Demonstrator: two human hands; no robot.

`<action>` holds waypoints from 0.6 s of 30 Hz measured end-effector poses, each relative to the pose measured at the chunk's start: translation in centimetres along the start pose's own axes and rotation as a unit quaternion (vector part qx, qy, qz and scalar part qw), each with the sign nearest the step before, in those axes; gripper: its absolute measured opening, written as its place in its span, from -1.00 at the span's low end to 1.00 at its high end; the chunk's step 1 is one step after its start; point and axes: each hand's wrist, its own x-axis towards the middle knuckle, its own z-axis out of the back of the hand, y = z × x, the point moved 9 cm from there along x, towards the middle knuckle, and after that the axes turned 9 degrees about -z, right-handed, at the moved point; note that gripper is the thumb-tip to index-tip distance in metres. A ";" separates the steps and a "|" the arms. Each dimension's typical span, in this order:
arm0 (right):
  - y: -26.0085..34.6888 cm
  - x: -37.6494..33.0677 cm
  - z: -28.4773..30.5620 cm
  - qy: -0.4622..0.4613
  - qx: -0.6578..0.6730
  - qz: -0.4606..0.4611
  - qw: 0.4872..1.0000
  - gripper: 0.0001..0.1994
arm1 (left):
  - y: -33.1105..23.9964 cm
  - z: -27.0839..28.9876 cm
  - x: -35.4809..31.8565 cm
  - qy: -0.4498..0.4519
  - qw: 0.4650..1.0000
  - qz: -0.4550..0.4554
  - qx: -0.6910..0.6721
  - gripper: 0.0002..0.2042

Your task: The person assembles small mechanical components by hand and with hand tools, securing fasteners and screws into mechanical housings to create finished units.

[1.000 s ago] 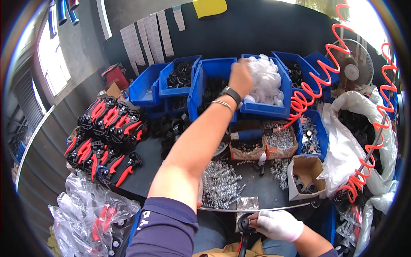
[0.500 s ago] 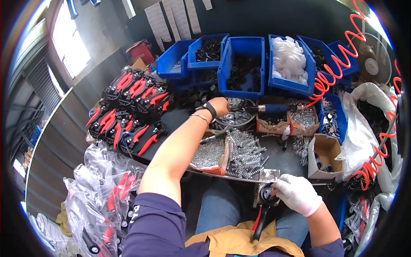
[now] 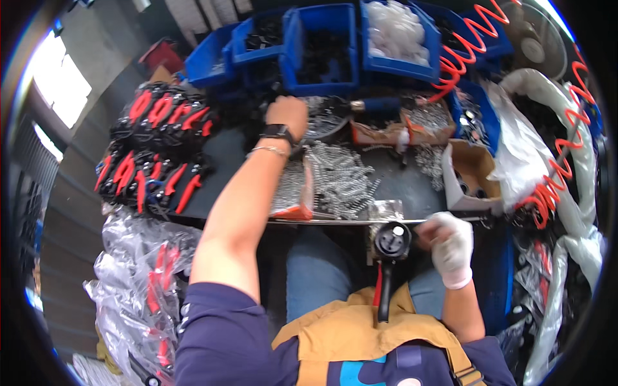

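At a dark workbench (image 3: 222, 154), 2 hands (image 3: 288, 117) (image 3: 450, 249) apart, grips unclear, blue bins (image 3: 320, 81) behind, bright window (image 3: 61, 80) at left

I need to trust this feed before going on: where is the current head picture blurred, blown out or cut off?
Head view: the left hand and right hand are blurred; head view: the white pieces look soft, while the black disc reads fairly clearly; head view: the window at upper left is blown out; head view: corners go black around the fisheye circle.
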 end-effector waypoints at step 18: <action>2.4 1.2 -2.1 -0.032 -0.063 0.108 0.992 -0.71 | -19.1 1.2 -21.7 0.073 0.328 0.226 -0.914 -0.86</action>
